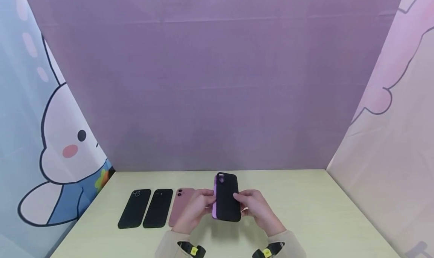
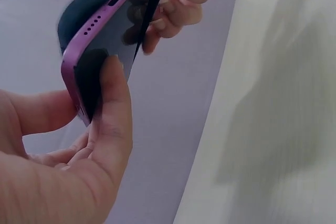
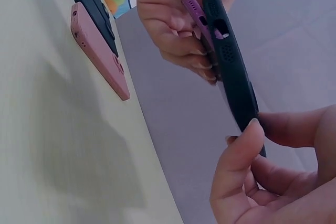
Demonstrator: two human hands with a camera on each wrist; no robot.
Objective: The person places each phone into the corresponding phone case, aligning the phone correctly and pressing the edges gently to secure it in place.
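A purple phone and a black phone case are held together above the table, the case on the side facing the head camera. My left hand pinches the phone by its left edge, thumb on one face and fingers on the other. By its right edge, my right hand grips the case. The left wrist view shows the phone's purple frame with its port and speaker holes, outside the case along this side. Toward the right hand, case and phone overlap closely. In the right wrist view, the case's port cutout stands beside the phone's bottom end.
To the left on the pale table, two black phones and a pink phone lie in a row, backs up. My left hand partly covers the pink one. A purple cloth wall closes the back, with printed cloth on both sides.
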